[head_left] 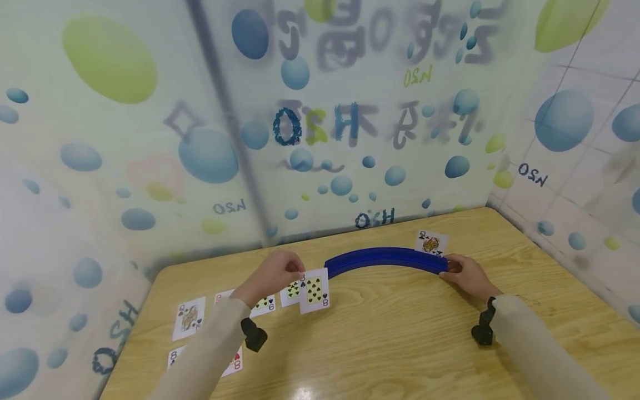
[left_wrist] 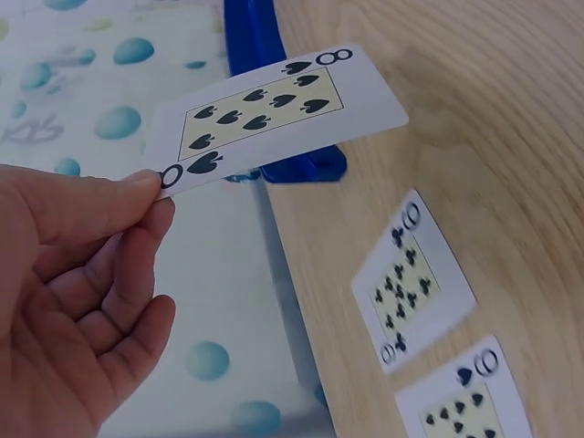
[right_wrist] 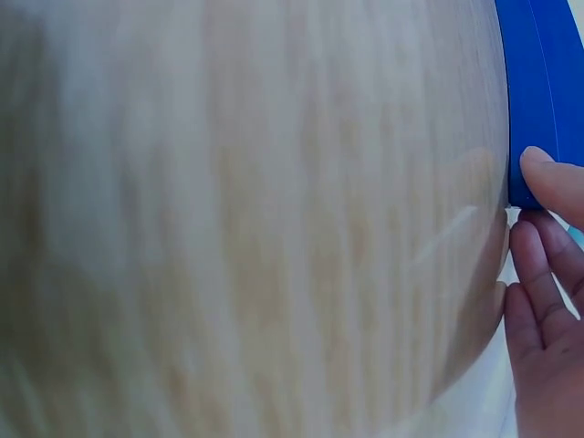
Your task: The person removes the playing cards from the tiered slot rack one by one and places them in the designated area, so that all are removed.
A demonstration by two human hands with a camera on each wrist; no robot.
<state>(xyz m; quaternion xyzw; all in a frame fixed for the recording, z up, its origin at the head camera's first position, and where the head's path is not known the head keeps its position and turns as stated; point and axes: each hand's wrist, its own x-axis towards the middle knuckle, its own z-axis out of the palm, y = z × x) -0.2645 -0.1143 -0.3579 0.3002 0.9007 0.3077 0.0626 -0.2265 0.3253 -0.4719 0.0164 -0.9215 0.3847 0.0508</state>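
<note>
My left hand pinches the eight of spades by one corner between thumb and fingers, face showing. In the head view the card hangs just in front of the left end of a curved blue card holder. At the holder's other end, my right hand grips it with the thumb on the near side and the fingers around the end. A queen card stands upright in the holder near that hand. The right wrist view shows the thumb on the blue holder's end.
Loose face-up cards lie on the wooden table at the left, partly hidden by my left arm. Among them are a queen, a ten of clubs and a nine of spades. A patterned curtain hangs behind the table.
</note>
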